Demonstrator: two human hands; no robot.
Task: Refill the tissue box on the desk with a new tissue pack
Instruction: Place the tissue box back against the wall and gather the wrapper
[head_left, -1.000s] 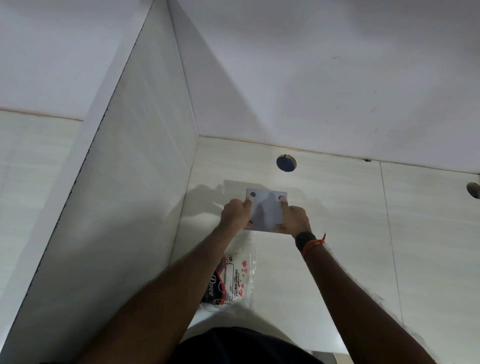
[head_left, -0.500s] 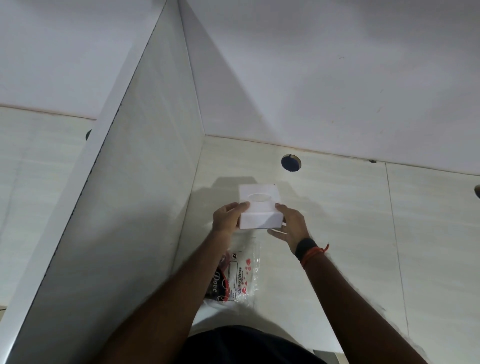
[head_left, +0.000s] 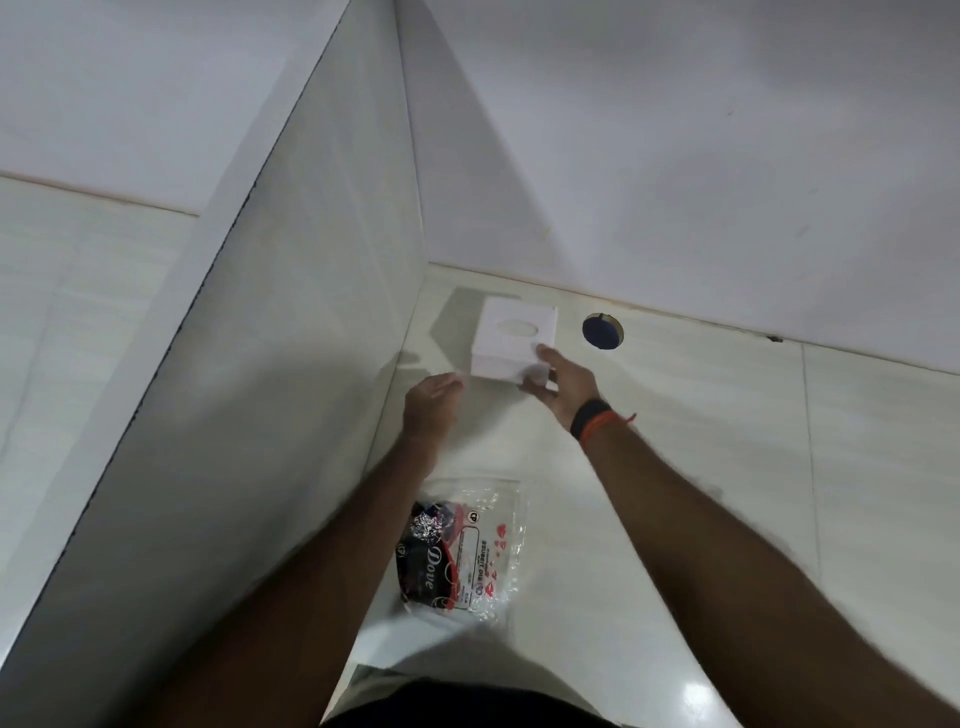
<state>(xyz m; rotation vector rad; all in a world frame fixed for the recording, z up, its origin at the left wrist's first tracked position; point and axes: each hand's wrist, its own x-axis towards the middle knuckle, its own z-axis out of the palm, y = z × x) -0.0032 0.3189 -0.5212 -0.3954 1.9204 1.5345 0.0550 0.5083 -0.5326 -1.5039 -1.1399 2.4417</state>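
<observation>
A white tissue box (head_left: 511, 340) with an oval slot on top stands upright on the pale desk (head_left: 701, 467), near the back corner. My right hand (head_left: 561, 382) rests against its near right corner, thumb on the top edge and fingers under the front. My left hand (head_left: 431, 405) hovers a little to the box's left, fingers apart, touching nothing. A crumpled clear plastic wrapper (head_left: 462, 551) with red and black print lies flat on the desk between my forearms.
A tall white divider panel (head_left: 291, 364) rises along the left of the desk. A white wall (head_left: 675, 156) closes the back. A round cable hole (head_left: 601, 331) sits in the desk just right of the box.
The box was turned from bottom-up to slot-up, then set down farther back on the desk. My left hand let go of it and drew away to the left.
</observation>
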